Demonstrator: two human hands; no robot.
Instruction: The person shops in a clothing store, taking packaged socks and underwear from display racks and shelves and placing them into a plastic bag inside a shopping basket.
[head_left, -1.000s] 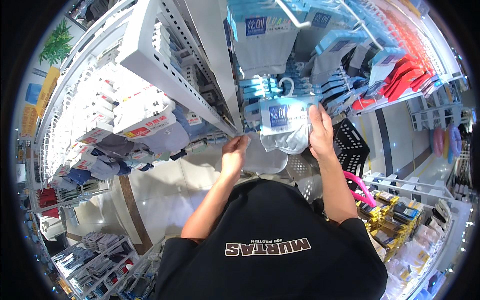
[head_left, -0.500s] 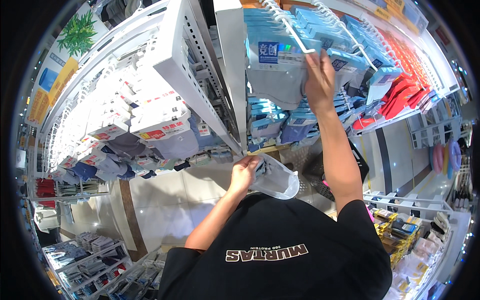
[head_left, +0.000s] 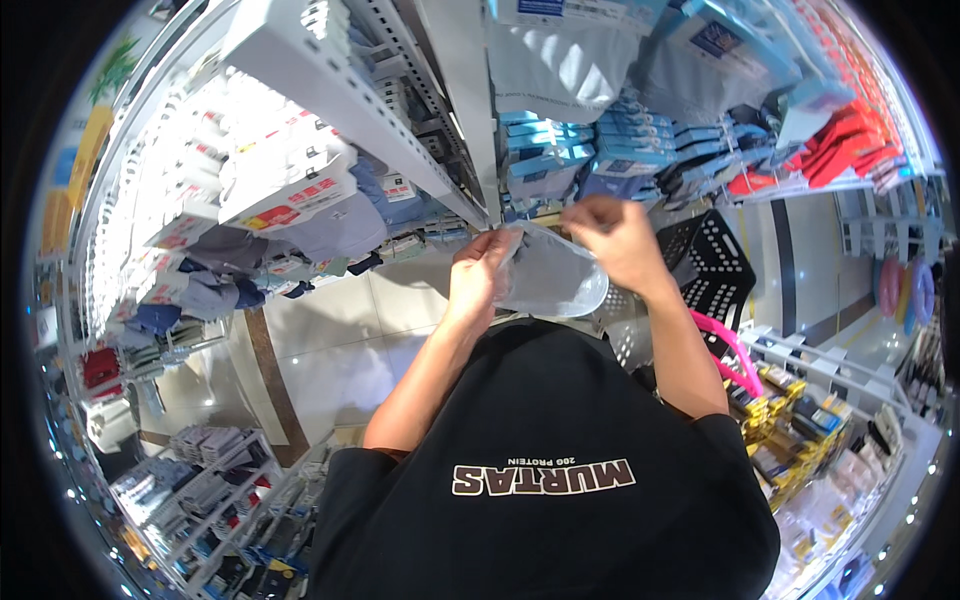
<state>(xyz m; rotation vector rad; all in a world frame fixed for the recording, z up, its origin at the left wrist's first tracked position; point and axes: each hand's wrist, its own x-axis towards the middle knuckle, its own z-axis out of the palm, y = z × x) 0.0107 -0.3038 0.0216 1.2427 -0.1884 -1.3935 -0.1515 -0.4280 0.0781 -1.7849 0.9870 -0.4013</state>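
Observation:
My left hand is closed on the left rim of a translucent plastic tub, held in front of my chest. Small dark items inside the tub, beside my left fingers, are too unclear to name. Over the tub's right rim my right hand has its fingers curled in and slightly smeared by motion. Whatever it may hold is hidden. Above both hands hang packs of grey underwear or socks on blue cards, with a larger grey pack higher up.
White-carded garments fill the rack at left, behind a white perforated post. Red packs hang at far right. A black perforated basket with a pink handle stands at my right. Low display bins flank me.
My right hand has come down from the hook of blue-carded packs to the tub. My left hand and the tub are higher in view, and the view has shifted closer to the racks.

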